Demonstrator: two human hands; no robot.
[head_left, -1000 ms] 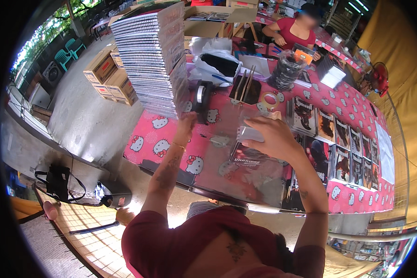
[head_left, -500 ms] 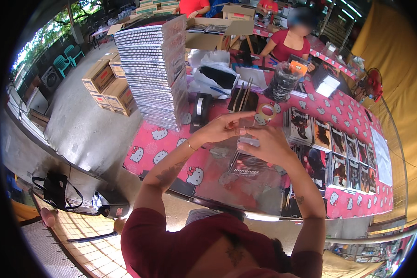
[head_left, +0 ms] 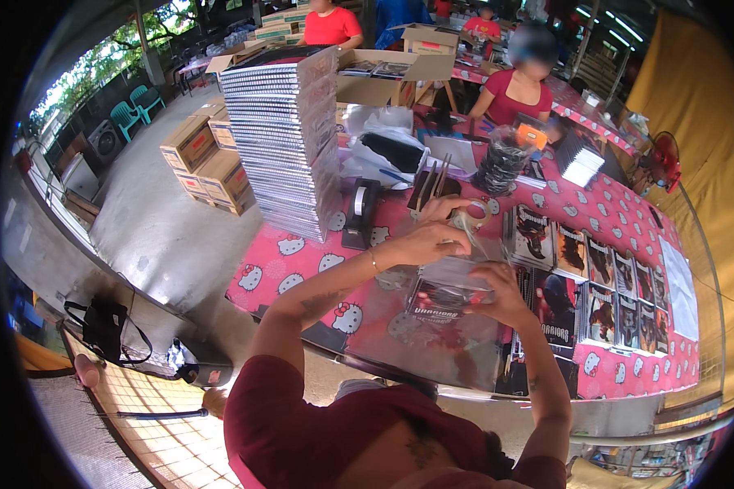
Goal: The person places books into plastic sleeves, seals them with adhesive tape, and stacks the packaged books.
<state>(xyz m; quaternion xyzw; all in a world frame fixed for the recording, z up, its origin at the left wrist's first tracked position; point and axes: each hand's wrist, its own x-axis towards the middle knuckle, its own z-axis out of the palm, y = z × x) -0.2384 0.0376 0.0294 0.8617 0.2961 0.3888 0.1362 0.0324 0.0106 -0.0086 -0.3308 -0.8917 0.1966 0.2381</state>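
Room opens on the surface [head_left: 310, 266] between its left edge and the book [head_left: 436, 306], stacks [head_left: 556, 303] crowding the right; left grip [head_left: 431, 238] pinches clear film [head_left: 479, 243] above, right grip [head_left: 502, 297] arches half-open beside the book.

pink-covered table [head_left: 269, 262] | spiral-notebook stack [head_left: 277, 155] | tape dispenser [head_left: 360, 213] | dark booklet [head_left: 434, 303] | booklet stacks [head_left: 602, 314]

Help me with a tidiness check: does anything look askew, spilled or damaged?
Nothing looks spilled or plainly damaged. The tall stack of spiral-bound notebooks on the pink table cover seems to lean leftward, though the fisheye lens may be bending it.
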